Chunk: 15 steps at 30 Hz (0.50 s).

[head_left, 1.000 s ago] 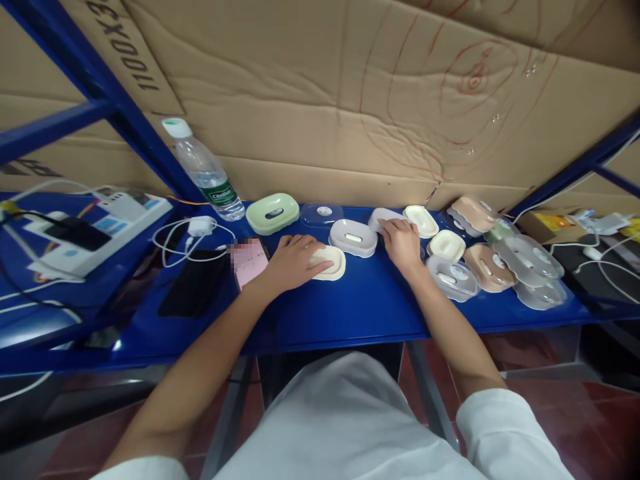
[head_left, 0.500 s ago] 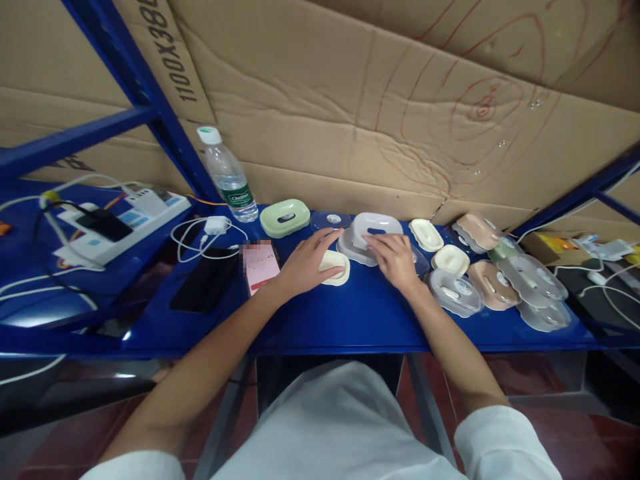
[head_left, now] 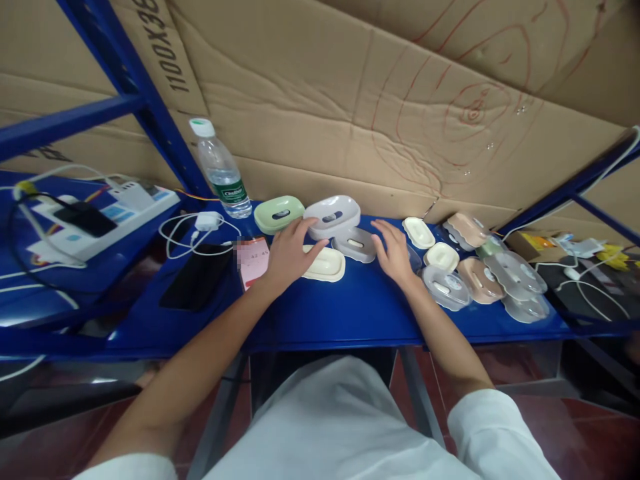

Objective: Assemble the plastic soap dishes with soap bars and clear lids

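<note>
Both hands are open wide: left hand (head_left: 290, 257) at the lilac dish (head_left: 333, 217), right hand (head_left: 393, 253) off it. The dish has just shifted left, beside the green dish (head_left: 279, 214), baring the near grey tray (head_left: 356, 245)!

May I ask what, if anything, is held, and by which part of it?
The right hand, open, holds nothing. The left hand overlaps the left end of the cream dish; a grip there cannot be confirmed.
</note>
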Motion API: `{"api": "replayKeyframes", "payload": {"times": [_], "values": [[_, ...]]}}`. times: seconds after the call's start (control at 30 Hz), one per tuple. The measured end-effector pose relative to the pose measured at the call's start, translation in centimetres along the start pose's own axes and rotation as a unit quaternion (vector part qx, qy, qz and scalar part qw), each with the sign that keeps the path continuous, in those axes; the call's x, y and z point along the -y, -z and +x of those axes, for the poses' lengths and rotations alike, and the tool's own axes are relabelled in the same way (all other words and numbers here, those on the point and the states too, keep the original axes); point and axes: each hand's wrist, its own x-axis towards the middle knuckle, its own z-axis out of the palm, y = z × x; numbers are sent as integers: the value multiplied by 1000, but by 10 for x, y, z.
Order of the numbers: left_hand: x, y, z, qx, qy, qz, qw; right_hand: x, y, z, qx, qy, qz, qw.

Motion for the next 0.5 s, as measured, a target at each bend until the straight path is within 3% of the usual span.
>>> {"api": "replayKeyframes", "payload": {"times": [0.13, 0.37, 0.5], "values": [[5, 0, 3, -51, 26, -18, 998, -16, -9, 23, 80, 2, 10, 997], [10, 8, 6, -50, 73, 10, 996, -12, -56, 113, 273, 50, 35, 960], [15, 16, 9, -58, 123, 46, 990, -2, -86, 141, 292, 67, 22, 954]]}}
